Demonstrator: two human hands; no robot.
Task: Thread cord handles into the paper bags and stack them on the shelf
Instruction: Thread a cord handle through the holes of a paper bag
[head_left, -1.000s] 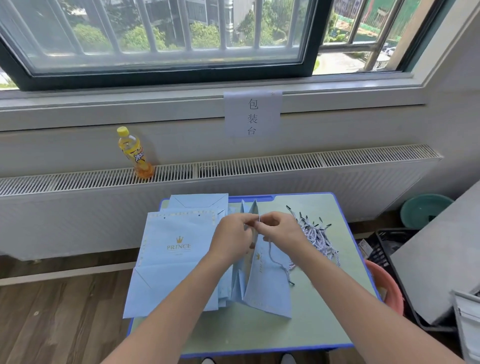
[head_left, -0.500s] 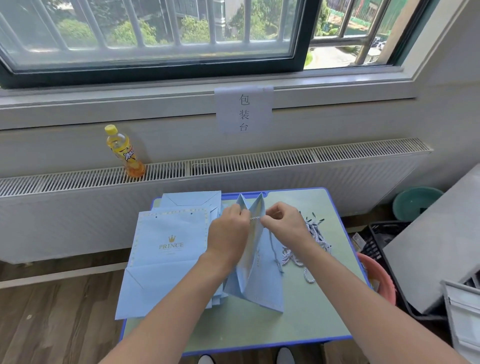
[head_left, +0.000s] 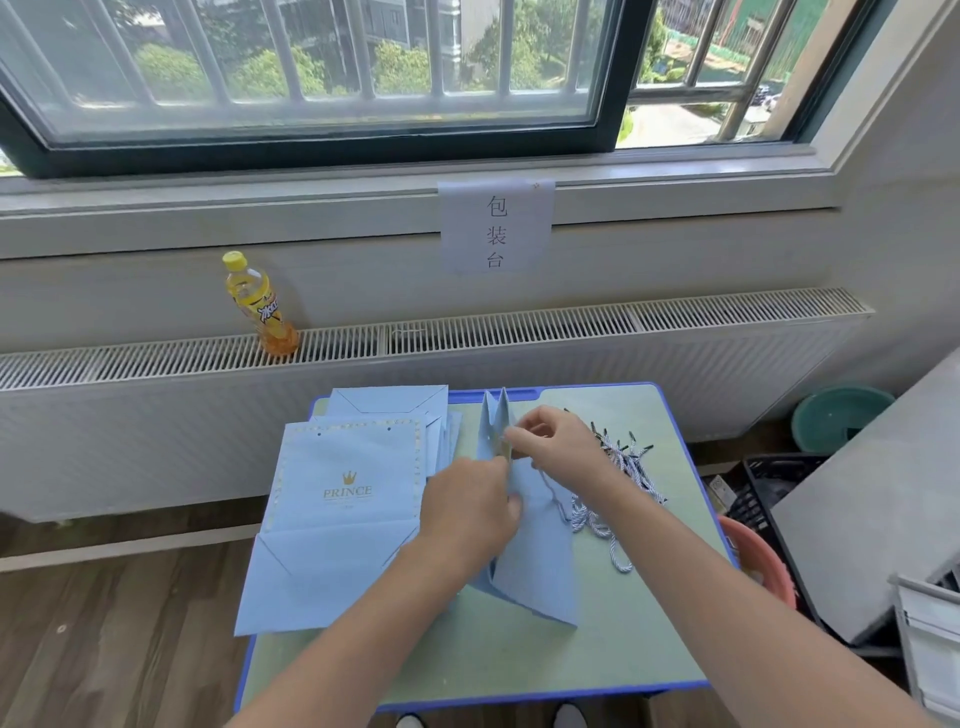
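A light blue paper bag (head_left: 540, 561) stands half open on its edge in the middle of the small green table (head_left: 519, 654). My left hand (head_left: 470, 512) presses against the bag's left face lower down. My right hand (head_left: 553, 441) pinches a white twisted cord (head_left: 550, 491) at the bag's top rim; the cord hangs down the bag's right face. A pile of loose cords (head_left: 618, 478) with black tips lies to the right. A stack of flat blue bags (head_left: 337, 514) printed PRINCE lies to the left, overhanging the table edge.
A yellow drink bottle (head_left: 260, 304) stands on the radiator cover under the window. A paper sign (head_left: 496, 226) hangs on the sill. Right of the table are a pink basin (head_left: 763, 566), a black crate (head_left: 774, 493), a teal bowl (head_left: 839, 415) and a grey board (head_left: 878, 493).
My left hand has dropped from the bag's top rim to its left face. My right hand stays at the rim with the cord. The view has tilted slightly.
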